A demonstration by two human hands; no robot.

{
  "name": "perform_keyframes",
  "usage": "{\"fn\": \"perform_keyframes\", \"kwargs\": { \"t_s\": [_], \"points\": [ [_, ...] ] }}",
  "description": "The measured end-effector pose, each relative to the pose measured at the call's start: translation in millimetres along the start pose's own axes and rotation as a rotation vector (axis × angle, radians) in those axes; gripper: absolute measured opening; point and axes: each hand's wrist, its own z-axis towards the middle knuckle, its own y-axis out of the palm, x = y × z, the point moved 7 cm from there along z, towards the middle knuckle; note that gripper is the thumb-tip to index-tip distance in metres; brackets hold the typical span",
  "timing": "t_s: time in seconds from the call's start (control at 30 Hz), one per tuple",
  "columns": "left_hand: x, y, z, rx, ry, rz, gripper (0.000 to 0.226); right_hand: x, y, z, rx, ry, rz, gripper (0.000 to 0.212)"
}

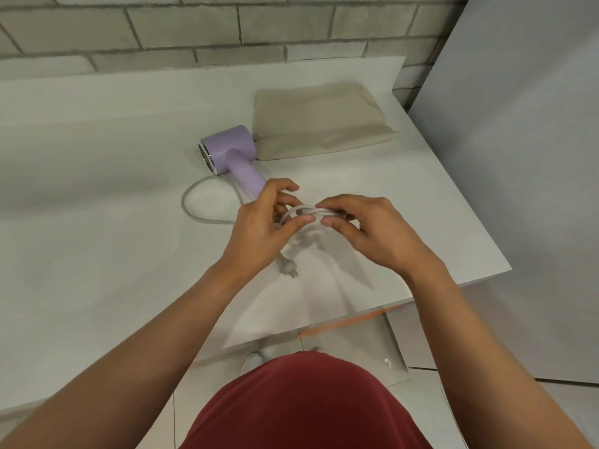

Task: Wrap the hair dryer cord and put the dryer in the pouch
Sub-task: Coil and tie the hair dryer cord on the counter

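A lilac hair dryer [230,150] lies on the white table [97,189], nozzle to the left, handle pointing toward me. Its grey cord [194,205] loops out to the left on the table and runs back to my hands. My left hand [262,228] and my right hand [366,231] hold a small bundle of coiled cord [308,211] between them above the table, fingers curled round the loops. The plug [290,267] hangs blurred below my left hand. A flat beige pouch [321,119] lies just right of the dryer head.
A grey brick wall [227,24] runs behind the table. The table's right edge [470,215] drops off close to my right hand, with a grey panel [518,157] beyond it. Tiled floor and my red shirt show below.
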Motion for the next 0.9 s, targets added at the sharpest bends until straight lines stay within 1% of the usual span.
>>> {"fn": "perform_keyframes", "kwargs": {
  "t_s": [0.03, 0.13, 0.27, 0.3, 0.37, 0.43, 0.47, 0.5, 0.53, 0.6, 0.63, 0.67, 0.73, 0.77, 0.8, 0.83, 0.9],
  "points": [
    [-1, -2, 3, 0.005, -0.003, 0.010, 0.049, 1, -1, 2, 0.016, 0.010, 0.028, 0.024],
    [-14, -5, 10, -0.014, 0.011, 0.177, 0.055, 5, -6, 5, 0.040, 0.035, 0.091, 0.022],
    [-44, -24, 0, 0.108, -0.038, 0.298, 0.062, 10, -16, 9, 0.074, 0.056, 0.136, 0.020],
    [-55, -29, -5, 0.117, -0.071, 0.322, 0.062, 10, -19, 10, 0.091, 0.057, 0.146, 0.020],
    [-80, -31, -14, 0.071, -0.140, 0.408, 0.065, 10, -25, 12, 0.129, 0.060, 0.164, 0.019],
    [-107, -26, -21, -0.033, -0.243, 0.538, 0.075, 11, -28, 15, 0.151, 0.073, 0.180, 0.018],
    [-116, -24, -25, -0.059, -0.313, 0.584, 0.078, 11, -29, 16, 0.152, 0.078, 0.184, 0.018],
    [-118, -23, -29, -0.037, -0.346, 0.616, 0.079, 11, -29, 18, 0.150, 0.082, 0.187, 0.018],
    [-113, -24, -30, 0.028, -0.316, 0.638, 0.076, 12, -29, 18, 0.145, 0.085, 0.191, 0.018],
    [-91, -22, -30, 0.182, -0.175, 0.651, 0.058, 13, -28, 18, 0.141, 0.086, 0.201, 0.017],
    [-82, -17, -30, 0.190, -0.148, 0.634, 0.052, 14, -27, 18, 0.140, 0.088, 0.206, 0.017],
    [-79, -10, -29, 0.141, -0.184, 0.601, 0.053, 15, -27, 17, 0.140, 0.093, 0.216, 0.017],
    [-85, 6, -29, -0.013, -0.356, 0.567, 0.057, 16, -26, 17, 0.146, 0.102, 0.235, 0.016],
    [-90, 12, -29, -0.087, -0.430, 0.572, 0.055, 17, -26, 17, 0.148, 0.103, 0.236, 0.016],
    [-94, 16, -29, -0.142, -0.480, 0.559, 0.048, 17, -26, 17, 0.147, 0.104, 0.232, 0.016],
    [-97, 17, -29, -0.166, -0.520, 0.504, 0.036, 17, -25, 17, 0.144, 0.104, 0.229, 0.016],
    [-96, 10, -28, -0.140, -0.586, 0.308, 0.014, 18, -25, 17, 0.140, 0.109, 0.228, 0.016]
  ]
}}
